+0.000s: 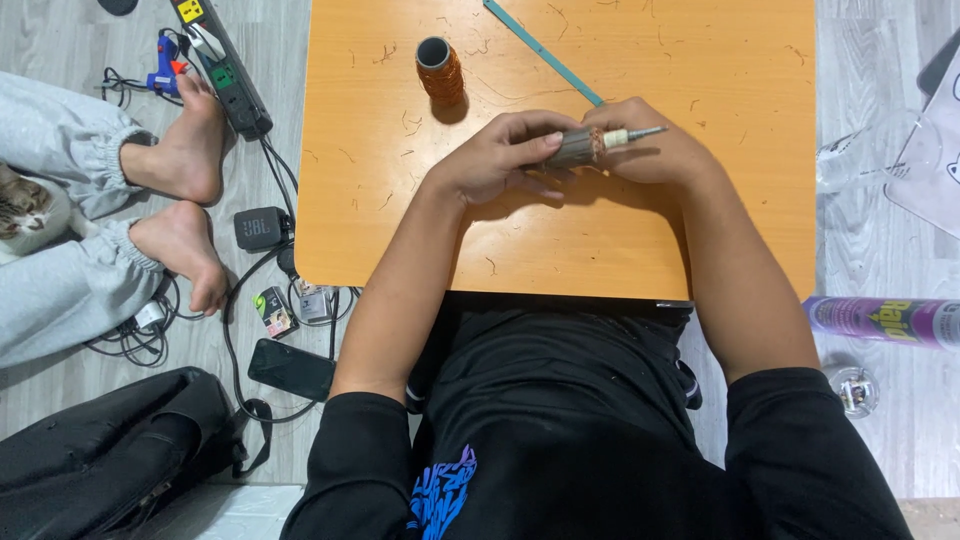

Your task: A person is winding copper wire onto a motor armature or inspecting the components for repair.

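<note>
Both hands hold a small motor armature (585, 146) over the orange table (700, 230). It is a grey cylinder with copper at one end and a thin metal shaft pointing right. My left hand (500, 155) wraps the armature's left end from above. My right hand (650, 150) grips the right end near the shaft. A spool of copper wire (440, 68) stands on the table beyond my left hand. A long teal strip (545, 52) lies slanted across the table's far side, ending near my right hand.
Another person's bare feet (185, 195) and grey trousers lie on the floor at left, with a cat (25, 210), a power strip (225, 70), a blue glue gun (160, 65), cables, a small speaker (262, 228), a phone (290, 368) and a black bag (110, 450). A purple spray can (885, 322) lies at right.
</note>
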